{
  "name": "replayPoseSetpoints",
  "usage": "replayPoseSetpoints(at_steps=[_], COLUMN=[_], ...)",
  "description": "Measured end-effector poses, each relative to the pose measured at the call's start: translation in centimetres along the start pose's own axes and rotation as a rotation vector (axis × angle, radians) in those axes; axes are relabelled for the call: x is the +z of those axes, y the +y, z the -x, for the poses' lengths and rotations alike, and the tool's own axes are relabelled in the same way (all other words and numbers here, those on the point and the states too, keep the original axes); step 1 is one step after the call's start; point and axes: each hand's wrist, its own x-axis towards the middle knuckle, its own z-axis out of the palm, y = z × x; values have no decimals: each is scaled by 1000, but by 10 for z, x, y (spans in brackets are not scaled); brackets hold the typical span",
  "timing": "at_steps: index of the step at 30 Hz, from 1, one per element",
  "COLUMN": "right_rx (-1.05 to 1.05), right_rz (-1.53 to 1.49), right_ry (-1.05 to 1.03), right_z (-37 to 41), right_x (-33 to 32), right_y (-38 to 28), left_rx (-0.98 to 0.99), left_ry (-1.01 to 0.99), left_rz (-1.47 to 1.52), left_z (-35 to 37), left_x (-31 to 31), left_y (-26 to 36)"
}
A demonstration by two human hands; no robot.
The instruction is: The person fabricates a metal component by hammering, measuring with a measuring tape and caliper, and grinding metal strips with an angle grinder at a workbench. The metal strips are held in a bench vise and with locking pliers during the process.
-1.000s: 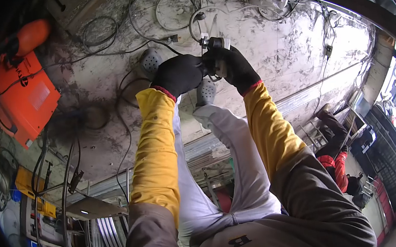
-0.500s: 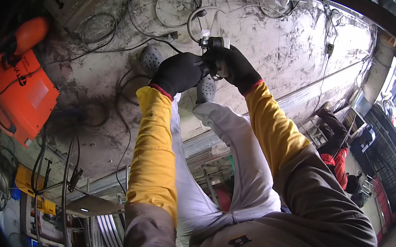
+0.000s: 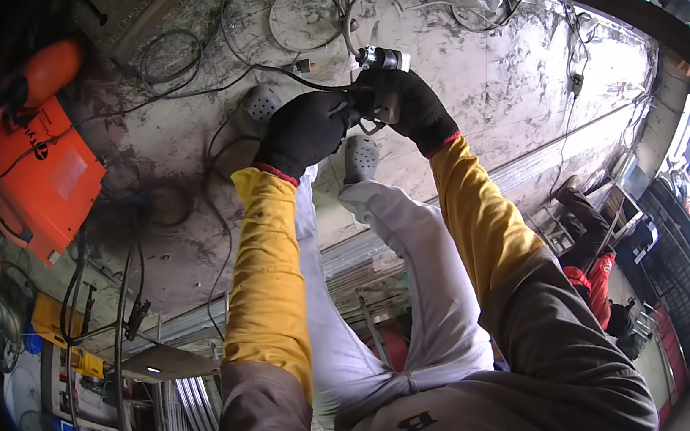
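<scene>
Both my hands wear black gloves with red cuffs and meet over the floor in front of my feet. My right hand (image 3: 416,105) is closed around a compact tool (image 3: 382,59) with a black cylindrical body and bright metal ends. A grey hose (image 3: 350,32) curves down to the tool's left end. My left hand (image 3: 301,131) is closed, its fingertips against the tool's lower side; I cannot tell what they pinch. A dark cable (image 3: 322,87) runs in between the two hands. Grey perforated clogs (image 3: 361,158) show beneath them.
An orange machine (image 3: 43,182) lies at the left. Cables with a loose plug (image 3: 305,66) trail over the stained floor. Metal strips (image 3: 518,168) stretch across it behind my legs. A metal-framed cart (image 3: 115,361) stands lower left. A person in red (image 3: 596,293) is at the right.
My hands and the tool have turned slightly, and the tool's black body now shows more clearly above my right hand. The hose loop has shifted a little to the right.
</scene>
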Motion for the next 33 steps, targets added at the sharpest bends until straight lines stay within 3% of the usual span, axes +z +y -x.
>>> replayPoseSetpoints(at_steps=[2,4,10,13,15,19,21,26,30,31,33], right_rx=[-59,106,112,133,118,36,77,100,92,144,134], right_rz=[167,-124,-16,-10,51,161,73,-103,-83,-15,41], right_ry=[-7,19,110,137,142,111,148,183,170,178,109], right_z=[0,1,8,15,19,15,13,13,1,-3,-20], right_x=[4,5,15,19,20,14,9,3,-3,-4,-22], right_y=[-3,-5,-8,-9,-8,-2,2,13,19,20,33], left_rx=[-17,-35,-131,-73,-238,-238,-187,-215,-283,-317,-165], left_ry=[-11,-22,-101,7,-79,-78,20,-7,60,-30,-160], left_rz=[4,11,-26,-57,120,217,52,-71,51,78,-155], left_z=[0,1,0,-2,-2,-1,-1,-9,-9,-10,-13], left_x=[-2,-6,-2,9,10,21,26,34,42,43,58], left_y=[6,11,19,15,15,10,17,19,7,-6,-60])
